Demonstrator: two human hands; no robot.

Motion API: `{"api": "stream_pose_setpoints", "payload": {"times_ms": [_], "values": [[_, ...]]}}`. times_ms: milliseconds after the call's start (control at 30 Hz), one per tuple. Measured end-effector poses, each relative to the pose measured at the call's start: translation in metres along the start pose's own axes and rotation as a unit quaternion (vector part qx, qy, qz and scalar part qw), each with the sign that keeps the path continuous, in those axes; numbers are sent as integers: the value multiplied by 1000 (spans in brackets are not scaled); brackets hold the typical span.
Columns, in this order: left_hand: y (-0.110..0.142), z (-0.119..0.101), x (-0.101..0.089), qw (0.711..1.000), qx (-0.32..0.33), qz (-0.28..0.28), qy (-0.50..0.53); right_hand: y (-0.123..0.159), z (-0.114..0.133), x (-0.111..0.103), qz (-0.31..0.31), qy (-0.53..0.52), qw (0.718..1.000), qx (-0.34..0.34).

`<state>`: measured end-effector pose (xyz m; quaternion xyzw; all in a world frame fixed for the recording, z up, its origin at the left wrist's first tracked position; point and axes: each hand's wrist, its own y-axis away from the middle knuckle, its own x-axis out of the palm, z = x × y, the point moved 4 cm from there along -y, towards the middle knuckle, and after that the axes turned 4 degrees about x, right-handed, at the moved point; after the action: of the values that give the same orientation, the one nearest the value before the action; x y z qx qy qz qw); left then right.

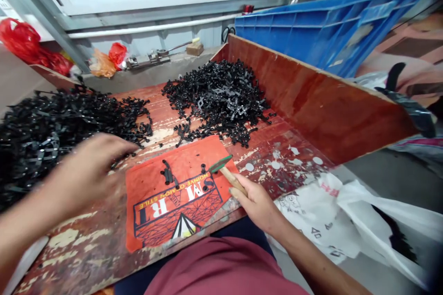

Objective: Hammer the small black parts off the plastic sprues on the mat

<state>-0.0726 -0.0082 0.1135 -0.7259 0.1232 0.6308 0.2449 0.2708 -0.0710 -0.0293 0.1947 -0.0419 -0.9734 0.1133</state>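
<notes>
The worn red-brown worktable [79,235] takes up most of this corner, its paint scuffed through to pale patches. Along the right side stands a blue crate [290,37], and in front of it a tall red board [311,97] walls off that edge of the table. A crumpled white bag [318,221] with printed figures sits low at the right, just below the tabletop. Two heaps of glossy black parts lie on the wood: the left heap [72,115] is broad and sprawling, the right heap [221,97] piled up close to the board. Between them, nearer the front edge, an orange cloth [188,161] is spread flat, its big lettering upside down from this side. The left hand [90,166] is a blur between the left heap and the cloth, fingers pointing toward the cloth; I can't tell whether they pinch anything. The right hand [252,198] has its fingers wrapped around the wooden handle of a hammer [231,179], whose green head is over the cloth's right part; whether it touches down, I can't make out. Smallest of all, a few black pieces [168,175] lie on the cloth, most of them clustered near its middle.
</notes>
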Motion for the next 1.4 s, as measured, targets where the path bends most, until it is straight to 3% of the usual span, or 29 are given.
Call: {"api": "stream_pose_setpoints", "payload": {"times_ms": [67, 100, 133, 200, 267, 333, 400, 467, 533, 633, 700, 767, 833, 967, 1033, 1233, 1400], "values": [[2, -31, 61, 997, 71, 31, 8, -1, 1, -1, 1, 14, 1000, 8], [2, -39, 89, 995, 76, 62, 0, -1, 1, -1, 2, 27, 1000, 11], [3, -42, 109, 995, 74, 69, -1, 0, 2, -1, 2, 40, 999, 13], [2, -38, 130, 995, 65, 68, 16, 1, 4, -1, 4, 59, 998, 13], [-1, -28, 126, 997, 45, 53, 44, 3, 7, -1, 6, 59, 998, 8], [-4, -21, 105, 996, 4, 23, 83, 5, 9, -1, 3, 54, 999, 5], [-4, -25, 80, 989, -59, -13, 135, 7, 9, -2, -1, 57, 998, 8], [-3, -40, 65, 970, -129, -8, 208, 8, 9, -2, -4, 60, 998, 12], [0, -64, 67, 929, -179, 43, 322, 10, 9, -2, -7, 56, 998, 10], [7, -100, 95, 812, -244, 152, 508, 14, 9, -3, -12, 58, 998, 17], [10, -114, 115, 748, -273, 180, 578, 18, 10, -5, -14, 77, 996, 31], [12, -116, 128, 727, -286, 170, 601, 23, 10, -8, -11, 105, 994, 41], [11, -112, 133, 739, -277, 146, 596, 29, 11, -11, -1, 137, 990, 40], [7, -96, 122, 830, -237, 99, 495, 41, 13, -12, 21, 219, 975, 14], [6, -93, 117, 853, -228, 90, 460, 46, 13, -11, 24, 245, 969, 3], [2, -105, 137, 830, -236, 133, 487, 50, 11, -10, 26, 268, 963, 2], [0, -101, 157, 854, -219, 153, 446, 48, 8, -10, 20, 273, 962, 9]]}}
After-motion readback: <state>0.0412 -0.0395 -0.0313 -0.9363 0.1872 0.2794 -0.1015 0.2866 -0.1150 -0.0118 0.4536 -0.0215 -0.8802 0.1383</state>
